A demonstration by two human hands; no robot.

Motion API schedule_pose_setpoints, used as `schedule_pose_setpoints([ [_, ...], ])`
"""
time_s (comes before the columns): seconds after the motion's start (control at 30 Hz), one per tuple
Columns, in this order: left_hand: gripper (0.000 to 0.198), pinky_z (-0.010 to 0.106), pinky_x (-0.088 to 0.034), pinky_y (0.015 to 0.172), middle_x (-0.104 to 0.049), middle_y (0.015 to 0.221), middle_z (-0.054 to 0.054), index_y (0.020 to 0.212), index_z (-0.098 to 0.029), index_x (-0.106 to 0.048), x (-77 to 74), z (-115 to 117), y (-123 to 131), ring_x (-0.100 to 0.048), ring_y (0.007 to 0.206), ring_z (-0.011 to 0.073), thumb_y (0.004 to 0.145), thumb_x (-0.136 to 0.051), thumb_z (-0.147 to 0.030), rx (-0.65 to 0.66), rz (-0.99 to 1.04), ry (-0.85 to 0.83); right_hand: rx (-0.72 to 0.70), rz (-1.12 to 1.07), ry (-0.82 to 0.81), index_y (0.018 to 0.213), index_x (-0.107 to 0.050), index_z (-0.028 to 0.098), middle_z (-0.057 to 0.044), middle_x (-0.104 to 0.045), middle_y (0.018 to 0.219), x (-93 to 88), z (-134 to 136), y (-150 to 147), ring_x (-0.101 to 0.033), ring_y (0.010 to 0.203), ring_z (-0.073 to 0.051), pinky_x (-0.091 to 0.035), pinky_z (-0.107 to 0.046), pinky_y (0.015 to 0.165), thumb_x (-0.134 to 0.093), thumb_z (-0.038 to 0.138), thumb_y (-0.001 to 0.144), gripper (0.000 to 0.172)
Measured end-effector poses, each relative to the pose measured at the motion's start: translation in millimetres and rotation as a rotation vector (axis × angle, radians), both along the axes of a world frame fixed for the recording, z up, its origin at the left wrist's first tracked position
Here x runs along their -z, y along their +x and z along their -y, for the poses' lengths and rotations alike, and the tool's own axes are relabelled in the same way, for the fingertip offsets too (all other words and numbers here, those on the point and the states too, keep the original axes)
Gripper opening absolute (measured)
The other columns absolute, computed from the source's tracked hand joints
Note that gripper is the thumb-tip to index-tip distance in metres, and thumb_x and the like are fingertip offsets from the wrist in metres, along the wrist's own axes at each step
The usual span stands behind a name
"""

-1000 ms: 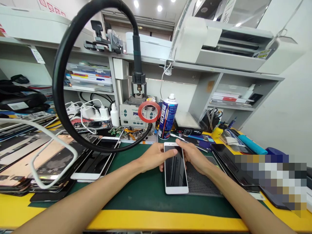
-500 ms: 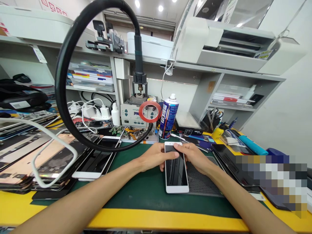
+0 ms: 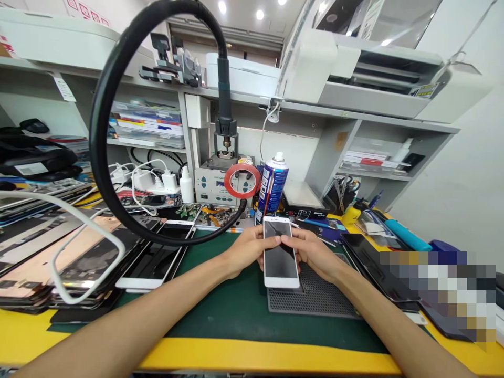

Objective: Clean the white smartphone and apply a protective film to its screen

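Left hand (image 3: 244,251) and right hand (image 3: 318,256) both gripping a glossy phone (image 3: 281,263), long axis pointing straight away, over that holey grey mat (image 3: 317,303).

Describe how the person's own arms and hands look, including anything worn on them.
The left forearm and right forearm are bare, with no sleeve, watch or bracelet showing. The left hand and right hand are ungloved; no ring shows, though some fingers are partly hidden. No cables or clear markings are visible on either arm.
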State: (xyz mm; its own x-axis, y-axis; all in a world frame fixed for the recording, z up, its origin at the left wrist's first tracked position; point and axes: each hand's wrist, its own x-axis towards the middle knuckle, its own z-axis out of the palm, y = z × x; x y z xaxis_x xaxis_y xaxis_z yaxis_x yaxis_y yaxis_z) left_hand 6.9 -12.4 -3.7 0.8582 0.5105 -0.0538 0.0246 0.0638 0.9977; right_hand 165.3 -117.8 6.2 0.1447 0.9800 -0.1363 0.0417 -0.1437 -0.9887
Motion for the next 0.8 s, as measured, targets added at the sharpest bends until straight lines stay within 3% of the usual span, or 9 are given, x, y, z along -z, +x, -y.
schedule_pose_setpoints([
  [0.1, 0.045, 0.022, -0.049, 0.05, -0.067, 0.08, 0.005, 0.108, -0.015, -0.062, 0.0, -1.5, -0.2, -0.062, 0.06, 0.0137, 0.082, -0.069, -0.051, -0.019, -0.001, -0.018, -0.002, -0.015, -0.006, 0.098, -0.065, 0.016, -0.003, -0.067, 0.072, 0.2, 0.6, -0.7, -0.058, 0.052, -0.013, -0.044, -0.024, 0.045, -0.073, 0.052, 0.079, 0.041],
  [0.2, 0.05, 0.024, -0.049, 0.047, -0.065, 0.07, 0.003, 0.109, -0.015, -0.062, -2.2, -2.8, -2.3, -0.059, 0.053, 0.0138, 0.077, -0.074, -0.052, 0.047, -0.016, -0.027, 0.02, -0.102, 0.006, 0.099, -0.066, 0.016, -0.004, -0.069, 0.073, 0.8, 0.1, -0.8, -0.065, 0.063, -0.017, -0.051, -0.027, 0.056, -0.075, 0.047, 0.079, 0.038],
  [0.37, 0.047, 0.024, -0.047, 0.043, -0.063, 0.063, 0.003, 0.091, -0.013, -0.062, -5.1, -2.5, -5.4, -0.052, 0.045, 0.0114, 0.071, -0.08, -0.051, 0.154, -0.03, -0.038, 0.054, -0.185, 0.02, 0.105, -0.067, 0.018, -0.007, -0.073, 0.082, 0.7, -1.1, -0.3, -0.07, 0.074, -0.021, -0.055, -0.032, 0.066, -0.076, 0.044, 0.078, 0.039],
  [0.47, 0.047, 0.023, -0.046, 0.045, -0.063, 0.066, 0.002, 0.094, -0.014, -0.061, -2.4, -2.3, -4.2, -0.053, 0.047, 0.0103, 0.073, -0.078, -0.052, 0.114, -0.001, -0.054, 0.044, -0.182, 0.022, 0.104, -0.067, 0.017, -0.006, -0.073, 0.079, -0.7, -0.6, -0.2, -0.069, 0.07, -0.02, -0.054, -0.032, 0.064, -0.072, 0.049, 0.08, 0.04],
  [0.67, 0.044, 0.022, -0.045, 0.045, -0.061, 0.066, 0.001, 0.099, -0.015, -0.06, 3.7, -6.1, -1.3, -0.053, 0.047, 0.0097, 0.078, -0.072, -0.052, 0.033, 0.039, -0.068, -0.06, -0.072, -0.028, 0.095, -0.069, 0.013, -0.007, -0.07, 0.074, -2.1, 2.0, -1.9, -0.059, 0.053, -0.014, -0.043, -0.024, 0.043, -0.073, 0.051, 0.078, 0.041],
  [0.8, 0.048, 0.024, -0.049, 0.045, -0.065, 0.069, 0.004, 0.106, -0.014, -0.061, 0.7, -8.0, -3.8, -0.056, 0.049, 0.012, 0.077, -0.075, -0.05, 0.1, 0.017, -0.046, -0.051, -0.074, -0.011, 0.099, -0.069, 0.013, -0.006, -0.069, 0.074, -0.1, 2.0, -1.5, -0.057, 0.053, -0.013, -0.043, -0.023, 0.042, -0.073, 0.048, 0.08, 0.039],
])
